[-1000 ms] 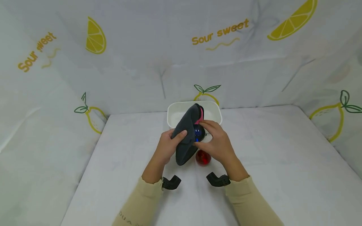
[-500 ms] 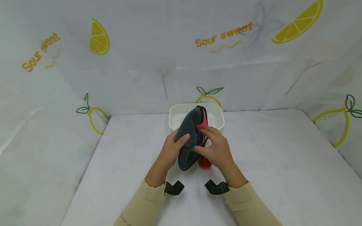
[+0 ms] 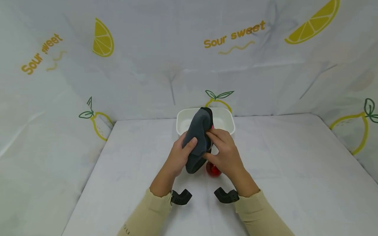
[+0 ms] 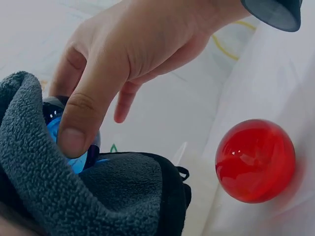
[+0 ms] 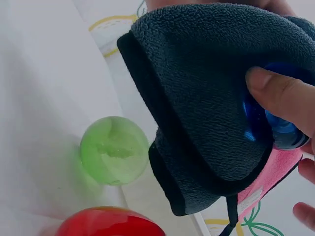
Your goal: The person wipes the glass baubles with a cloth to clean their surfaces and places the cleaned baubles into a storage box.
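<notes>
My left hand [image 3: 178,154] grips a folded dark grey-blue towel [image 3: 197,126], its thumb on the near face. The towel has black edging, a hanging loop and a pink side, which shows in the right wrist view. Wrapped in its fold is a shiny dark blue ball [image 5: 289,140]. My right hand [image 3: 226,152] pinches that ball between thumb and fingers, the thumb pressed on it at the cloth. In the head view the towel and fingers hide most of the ball. Below the towel, a clear red ball [image 3: 213,169] rests on the white-covered table.
Behind the hands, near the back wall, stands a white rectangular tub [image 3: 227,119], partly covered by the towel in the head view. A clear green ball [image 5: 114,150] sits by the red one in the right wrist view. Printed white cloth [image 3: 141,82] hangs behind the table.
The blue ball, plain to see beside the towel a second ago, is now mostly covered by it. The towel has folded further around it and turned, hiding most of its pink side.
</notes>
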A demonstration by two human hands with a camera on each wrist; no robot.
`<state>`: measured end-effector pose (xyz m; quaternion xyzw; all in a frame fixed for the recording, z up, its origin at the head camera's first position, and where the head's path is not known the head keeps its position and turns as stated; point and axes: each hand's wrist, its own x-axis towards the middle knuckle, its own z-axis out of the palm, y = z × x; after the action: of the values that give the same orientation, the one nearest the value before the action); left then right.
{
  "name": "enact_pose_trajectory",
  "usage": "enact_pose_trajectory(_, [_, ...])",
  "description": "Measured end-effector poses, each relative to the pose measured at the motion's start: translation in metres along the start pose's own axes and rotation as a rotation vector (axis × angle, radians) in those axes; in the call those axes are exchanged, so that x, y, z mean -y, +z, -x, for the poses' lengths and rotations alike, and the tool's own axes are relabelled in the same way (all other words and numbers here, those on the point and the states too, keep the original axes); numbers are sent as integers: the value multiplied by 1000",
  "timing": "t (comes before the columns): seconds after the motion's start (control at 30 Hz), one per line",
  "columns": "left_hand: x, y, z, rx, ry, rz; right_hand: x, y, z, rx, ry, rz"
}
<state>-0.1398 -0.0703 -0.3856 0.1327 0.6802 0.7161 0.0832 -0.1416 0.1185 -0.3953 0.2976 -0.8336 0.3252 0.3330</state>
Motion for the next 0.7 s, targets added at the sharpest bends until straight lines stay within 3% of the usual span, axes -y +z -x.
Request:
enact_pose_trajectory(0.23, [-7,0,2,15,-20,77,2,-2,1,14,86,8])
enact_pose_trajectory(0.33, [-9,0,3,-1,-10,64,2,-3,1,17,116,-20])
enact_pose_trajectory(0.5, [-8,1,3,-23,33,45,4,-4,1,9,165,-95])
enact_pose_trajectory(0.7, [-7,0,3,-39,59,15,4,-5,0,-32,295,-232])
